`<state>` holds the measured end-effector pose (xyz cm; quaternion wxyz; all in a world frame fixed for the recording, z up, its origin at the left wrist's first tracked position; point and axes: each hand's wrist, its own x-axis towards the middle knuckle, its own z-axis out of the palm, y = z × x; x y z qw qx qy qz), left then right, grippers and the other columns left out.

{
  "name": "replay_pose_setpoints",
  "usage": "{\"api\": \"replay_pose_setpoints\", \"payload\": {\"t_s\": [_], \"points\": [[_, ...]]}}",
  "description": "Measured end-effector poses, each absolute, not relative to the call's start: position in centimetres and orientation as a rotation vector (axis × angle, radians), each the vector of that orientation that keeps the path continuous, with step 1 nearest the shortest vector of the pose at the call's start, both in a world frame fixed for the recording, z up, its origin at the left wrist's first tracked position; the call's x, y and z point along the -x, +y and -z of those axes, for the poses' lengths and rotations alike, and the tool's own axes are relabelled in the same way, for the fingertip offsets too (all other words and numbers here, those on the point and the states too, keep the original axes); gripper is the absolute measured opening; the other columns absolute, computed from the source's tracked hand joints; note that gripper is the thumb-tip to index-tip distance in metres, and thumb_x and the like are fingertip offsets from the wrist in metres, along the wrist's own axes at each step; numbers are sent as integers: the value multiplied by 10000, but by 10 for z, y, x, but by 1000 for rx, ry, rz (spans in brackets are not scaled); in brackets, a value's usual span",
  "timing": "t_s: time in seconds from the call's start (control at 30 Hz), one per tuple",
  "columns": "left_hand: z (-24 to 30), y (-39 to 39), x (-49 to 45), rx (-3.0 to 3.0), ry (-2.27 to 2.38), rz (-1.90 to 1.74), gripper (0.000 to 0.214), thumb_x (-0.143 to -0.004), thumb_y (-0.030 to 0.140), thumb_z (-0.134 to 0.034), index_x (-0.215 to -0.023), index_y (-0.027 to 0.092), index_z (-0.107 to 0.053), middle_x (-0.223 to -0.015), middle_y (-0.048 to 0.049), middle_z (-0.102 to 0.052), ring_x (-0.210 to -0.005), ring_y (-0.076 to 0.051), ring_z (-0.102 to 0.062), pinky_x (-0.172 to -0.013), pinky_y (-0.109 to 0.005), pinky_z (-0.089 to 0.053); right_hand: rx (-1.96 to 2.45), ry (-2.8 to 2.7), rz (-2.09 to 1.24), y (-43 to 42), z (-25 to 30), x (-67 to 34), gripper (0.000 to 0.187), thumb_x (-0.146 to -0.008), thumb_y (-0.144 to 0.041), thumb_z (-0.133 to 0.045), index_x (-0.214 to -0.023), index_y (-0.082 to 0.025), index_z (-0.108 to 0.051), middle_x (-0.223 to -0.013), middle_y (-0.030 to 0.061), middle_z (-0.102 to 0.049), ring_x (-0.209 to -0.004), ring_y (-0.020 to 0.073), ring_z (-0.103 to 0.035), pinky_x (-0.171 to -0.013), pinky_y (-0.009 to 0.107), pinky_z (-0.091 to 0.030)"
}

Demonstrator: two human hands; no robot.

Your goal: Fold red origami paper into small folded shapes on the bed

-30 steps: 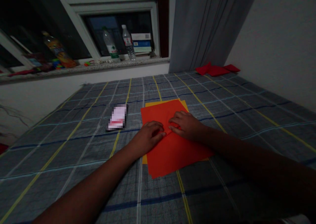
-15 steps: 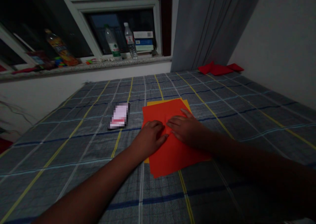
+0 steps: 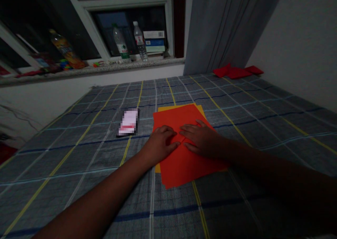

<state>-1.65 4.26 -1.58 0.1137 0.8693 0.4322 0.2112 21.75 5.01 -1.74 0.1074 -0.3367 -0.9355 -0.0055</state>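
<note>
My left hand (image 3: 160, 144) and right hand (image 3: 201, 139) rest on the red paper sheet (image 3: 184, 168), fingers open and pressing down, no grip, fingertips just apart. A yellow paper sheet (image 3: 179, 107) lies under that sheet, a blurred-out object (image 3: 128, 122) just left of it, both on a plaid bedspread (image 3: 79, 183).

Brightness: dim throughout, the right bare forearm (image 3: 273, 176) sunk nearly to black
Distortion: white-painted window frame (image 3: 86, 21) bowing toward the left edge
Blur: blocky pixelation over the white rectangular card (image 3: 128, 122)
</note>
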Motion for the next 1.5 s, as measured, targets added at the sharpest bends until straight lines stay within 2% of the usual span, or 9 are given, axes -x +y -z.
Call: {"api": "replay_pose_setpoints", "payload": {"t_s": [0.5, 0.73, 0.9, 1.0, 1.23, 1.4, 1.5], "points": [[14, 44, 16, -2484, 1254, -641, 309, -872, 327, -634, -1154, 203, -641, -1227, -69, -615, -1159, -235, -576, -1069, -417, -440, 1018, -2802, -20, 51, 12, -215, 558, -966, -386, -443, -1447, -104, -467, -1534, 194, -429, -1426, 306, -389, -1145, 616, -231], [12, 47, 16, -2401, 1311, -583, 364, -807, 331, -703, -1141, 198, -650, -1244, -78, -605, -1162, -249, -576, -1067, -423, -447, 1023, -2797, -20, 54, 16, -215, 563, -968, -409, -442, -1457, -129, -462, -1542, 182, -424, -1424, 302, -388, -1157, 589, -218], [15, 51, 17, -2374, 1285, -597, 278, -890, 363, -625, -1120, 209, -649, -1186, -70, -622, -1096, -227, -595, -1005, -399, -484, 1018, -2804, -41, 55, 16, -215, 576, -967, -414, -440, -1458, -115, -455, -1539, 187, -427, -1418, 305, -395, -1157, 588, -221], [14, 50, 16, -2440, 1283, -582, 266, -891, 338, -625, -1122, 207, -634, -1204, -78, -618, -1117, -234, -582, -1011, -406, -473, 1012, -2807, -31, 55, 16, -215, 578, -967, -400, -437, -1460, -99, -448, -1536, 193, -429, -1421, 303, -392, -1157, 592, -220], [2, 46, 14, -2705, 1224, -338, 457, -879, 379, -609, -1283, 177, -546, -1297, -125, -587, -1178, -301, -540, -1022, -470, -437, 992, -2796, -30, 56, 17, -215, 600, -966, -419, -439, -1465, -87, -439, -1520, 203, -447, -1412, 312, -402, -1151, 603, -220], [7, 53, 17, -2675, 1167, -371, 528, -869, 380, -620, -1347, 197, -493, -1402, -122, -540, -1283, -294, -498, -1084, -467, -404, 1008, -2796, -20, 56, 17, -214, 598, -960, -428, -451, -1448, -83, -464, -1505, 207, -467, -1394, 316, -426, -1148, 587, -232], [12, 56, 19, -2661, 1177, -377, 619, -863, 388, -625, -1420, 199, -430, -1496, -139, -460, -1370, -307, -431, -1131, -492, -357, 1029, -2792, -27, 57, 18, -213, 608, -960, -442, -450, -1452, -86, -462, -1507, 209, -463, -1386, 318, -437, -1152, 584, -230]]}}
